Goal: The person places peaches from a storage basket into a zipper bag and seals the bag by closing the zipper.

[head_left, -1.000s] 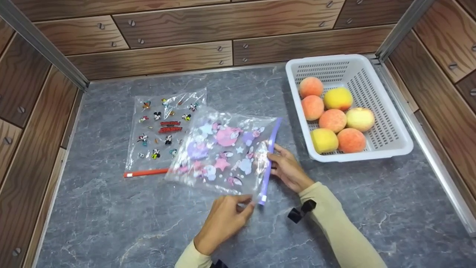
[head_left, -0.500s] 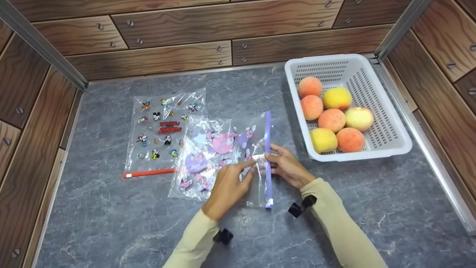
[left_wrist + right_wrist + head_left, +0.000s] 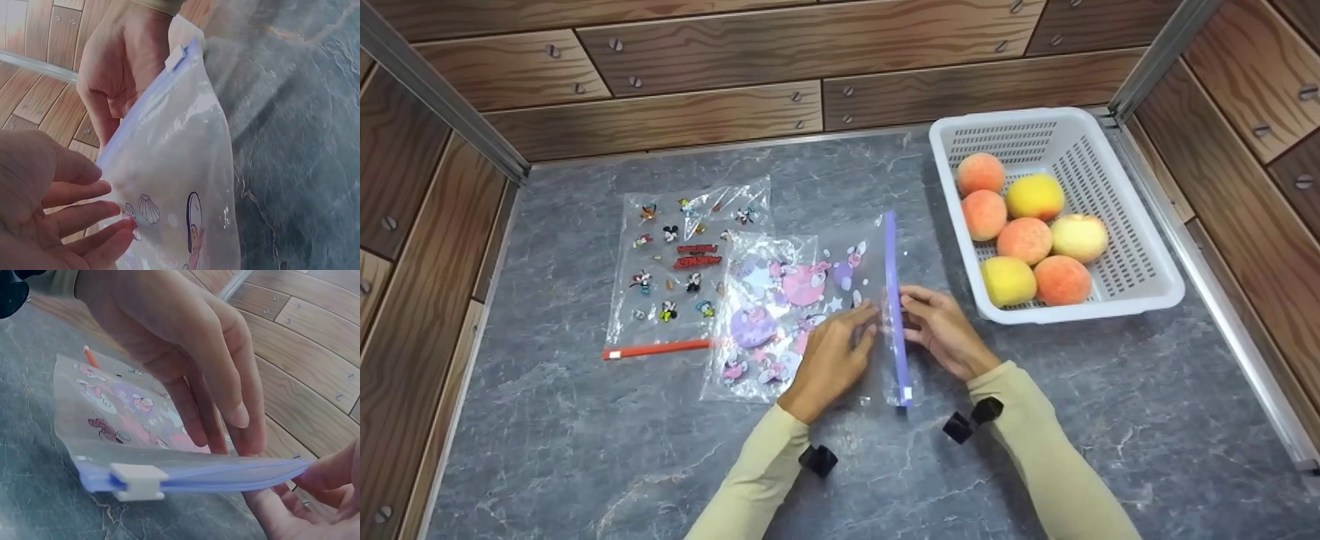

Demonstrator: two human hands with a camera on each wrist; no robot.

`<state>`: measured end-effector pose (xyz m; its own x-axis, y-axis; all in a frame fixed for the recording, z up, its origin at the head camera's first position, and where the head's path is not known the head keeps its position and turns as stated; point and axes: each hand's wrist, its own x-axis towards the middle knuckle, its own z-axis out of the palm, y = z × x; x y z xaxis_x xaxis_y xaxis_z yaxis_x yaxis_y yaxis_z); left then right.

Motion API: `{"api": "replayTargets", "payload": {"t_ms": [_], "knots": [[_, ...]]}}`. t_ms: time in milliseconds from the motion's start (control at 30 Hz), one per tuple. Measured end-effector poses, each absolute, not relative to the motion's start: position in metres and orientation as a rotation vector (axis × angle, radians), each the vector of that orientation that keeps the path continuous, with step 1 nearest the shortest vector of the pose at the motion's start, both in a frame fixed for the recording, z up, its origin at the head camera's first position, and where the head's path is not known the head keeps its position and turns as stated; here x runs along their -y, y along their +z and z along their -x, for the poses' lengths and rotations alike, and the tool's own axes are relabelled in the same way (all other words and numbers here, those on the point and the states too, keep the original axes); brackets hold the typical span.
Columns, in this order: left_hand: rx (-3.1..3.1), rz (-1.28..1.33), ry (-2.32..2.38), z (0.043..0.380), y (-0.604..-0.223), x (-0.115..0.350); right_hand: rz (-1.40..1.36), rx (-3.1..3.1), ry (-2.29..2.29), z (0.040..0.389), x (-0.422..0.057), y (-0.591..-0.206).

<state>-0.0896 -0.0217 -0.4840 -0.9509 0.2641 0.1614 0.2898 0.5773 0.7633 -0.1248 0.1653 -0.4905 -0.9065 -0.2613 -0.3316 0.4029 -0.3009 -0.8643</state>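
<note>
A clear slider zip bag point(image 3: 840, 360) printed with pink and purple cartoon figures has a purple zip strip point(image 3: 894, 315) along its right side. A white slider point(image 3: 138, 482) sits at the strip's near end. My right hand point(image 3: 952, 334) pinches the strip near its middle, thumb above and fingers below in the right wrist view. Over the bag's face, beside the strip, is my left hand point(image 3: 831, 364). Its fingers are loosely extended, fingertips at the film in the left wrist view. A second clear bag point(image 3: 660, 262) with a red zip strip point(image 3: 656, 349) lies flat, partly under the first.
A white perforated basket point(image 3: 1140, 300) at the right holds several orange and yellow peaches point(image 3: 1025, 240). Wood-patterned walls point(image 3: 705, 60) enclose the grey marbled table point(image 3: 585, 450) at the back and sides. Black wrist cameras point(image 3: 817, 460) sit on both sleeves.
The purple-strip bag has swung flatter and more upright in view, its strip shifting slightly left. My left hand has moved from the bag's near corner up over its face. The right hand keeps its hold.
</note>
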Motion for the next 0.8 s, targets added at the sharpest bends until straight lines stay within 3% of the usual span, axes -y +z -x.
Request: {"api": "replayTargets", "payload": {"t_ms": [433,800], "knots": [[2.606,0.166,-1.739,0.098,-0.482,0.017,-0.169,-1.783,-2.205,0.123,-0.156,-0.491],[2.571,0.062,-1.700,0.103,-0.484,0.013,-0.172,-1.870,-2.184,0.124,-0.152,-0.492]]}}
